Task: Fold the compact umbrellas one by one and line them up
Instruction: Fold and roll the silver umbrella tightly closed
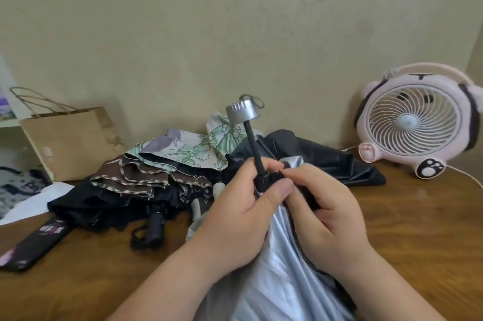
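Observation:
A silver-blue compact umbrella (277, 276) lies toward me, its black shaft pointing up and away to a silver round handle (241, 113). My left hand (235, 218) grips the bunched canopy and the black runner at the shaft's base. My right hand (326, 213) pinches the black rib ends beside it. Behind lies a heap of unfolded umbrellas: a brown-trimmed one (141, 177), a floral one (188, 148), a black one (326, 161) and a black one with a black handle (156, 224). A folded black umbrella in a printed sleeve (34, 245) lies at the left.
The wooden table (418, 229) carries a pink animal-shaped fan (418, 122) at the back right, with its white cord along the right edge. A brown paper bag (70, 143) stands at the back left against the wall. White paper (34, 203) lies beside it.

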Demonstrator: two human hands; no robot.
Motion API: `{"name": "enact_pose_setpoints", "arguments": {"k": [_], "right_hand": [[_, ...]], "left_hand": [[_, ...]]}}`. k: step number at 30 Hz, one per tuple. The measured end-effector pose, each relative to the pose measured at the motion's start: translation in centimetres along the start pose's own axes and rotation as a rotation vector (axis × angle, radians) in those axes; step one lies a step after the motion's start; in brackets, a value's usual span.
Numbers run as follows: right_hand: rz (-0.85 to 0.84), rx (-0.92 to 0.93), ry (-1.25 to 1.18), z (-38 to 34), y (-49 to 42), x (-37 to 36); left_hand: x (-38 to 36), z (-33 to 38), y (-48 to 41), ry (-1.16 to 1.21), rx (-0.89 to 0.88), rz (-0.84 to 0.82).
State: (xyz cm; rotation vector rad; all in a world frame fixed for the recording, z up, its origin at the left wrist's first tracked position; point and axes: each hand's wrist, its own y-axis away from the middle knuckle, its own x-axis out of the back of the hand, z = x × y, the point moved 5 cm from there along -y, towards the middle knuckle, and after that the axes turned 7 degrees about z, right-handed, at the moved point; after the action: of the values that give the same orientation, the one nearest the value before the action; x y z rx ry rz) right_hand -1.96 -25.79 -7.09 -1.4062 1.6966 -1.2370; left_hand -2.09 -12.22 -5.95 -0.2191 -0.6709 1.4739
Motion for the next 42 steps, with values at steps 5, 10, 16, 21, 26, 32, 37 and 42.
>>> {"name": "enact_pose_setpoints", "arguments": {"k": [5,10,16,21,26,32,37,42], "right_hand": [[0.077,0.081,0.097,-1.9,-2.0,-0.3],[-0.021,-0.048,0.019,-0.9,-1.4,-1.8],[-0.094,-0.157,-0.072,-1.3,-2.1,-1.5],[-0.374,-0.445,-0.216,-2.2,-4.7,-1.0],[-0.601,-0.601,-0.110,-2.2,-7.2,-1.0],[-0.553,-0.561,0.145,-1.6,-8.2,-0.7],[-0.706,-0.631,0.034,-0.8,-7.8,-0.8],[-0.605,-0.564,0.020,0.2,-8.5,0.1]], "left_hand": [[1.4,1.7,-1.6,0.022,-0.128,0.074],[2.8,-1.0,-0.8,0.054,0.033,0.019],[3.5,-2.2,-0.3,0.267,0.127,-0.009],[3.1,-1.3,-1.7,0.244,0.121,-0.273],[1.6,-0.8,-2.7,0.160,0.071,-0.261],[1.6,-0.7,-2.8,0.116,-0.014,-0.233],[1.9,-1.7,-2.9,0.012,-0.007,-0.148],[2.3,-2.3,-3.8,0.118,0.094,-0.051]]}}
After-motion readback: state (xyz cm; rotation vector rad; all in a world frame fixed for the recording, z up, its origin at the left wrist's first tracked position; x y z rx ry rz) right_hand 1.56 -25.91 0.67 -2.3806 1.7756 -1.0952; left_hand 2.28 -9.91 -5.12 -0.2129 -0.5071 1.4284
